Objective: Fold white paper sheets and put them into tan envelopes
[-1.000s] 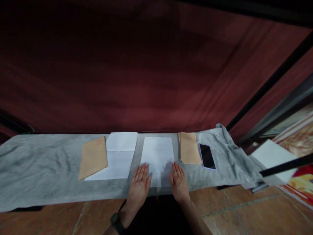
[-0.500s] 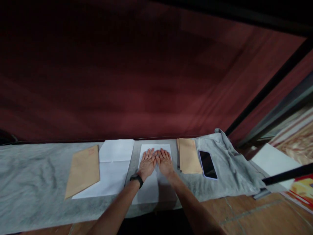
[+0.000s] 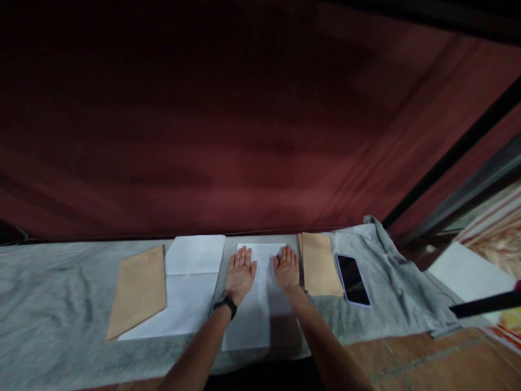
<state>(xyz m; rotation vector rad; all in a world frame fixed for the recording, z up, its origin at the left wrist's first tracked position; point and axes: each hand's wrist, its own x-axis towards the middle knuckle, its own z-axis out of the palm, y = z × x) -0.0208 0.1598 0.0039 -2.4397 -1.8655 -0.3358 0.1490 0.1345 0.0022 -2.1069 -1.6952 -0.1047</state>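
A white sheet of paper (image 3: 260,304) lies in front of me on a grey cloth, with a faint lengthwise crease. My left hand (image 3: 241,271) rests flat on its left edge, fingers stretched out and pointing away from me; a dark band circles that wrist. On the sheet's right edge lies my right hand (image 3: 287,268), also flat with its fingers extended. Neither hand holds anything. Just right of my right hand is a small stack of brown envelopes (image 3: 321,265). Left of my left hand lies another white sheet (image 3: 191,293) with a crosswise fold line.
A larger brown envelope (image 3: 140,288) overlaps the left sheet. Beyond the envelope stack lies a phone (image 3: 353,279) in a pale purple case. The grey cloth (image 3: 52,309) covers the long surface, rumpled at right. A dark red panel (image 3: 244,163) rises behind; tiled floor (image 3: 399,358) shows in front.
My hands were close together at the middle of the sheet's upper part. They have slid apart, the left toward the left edge and the right toward the right edge.
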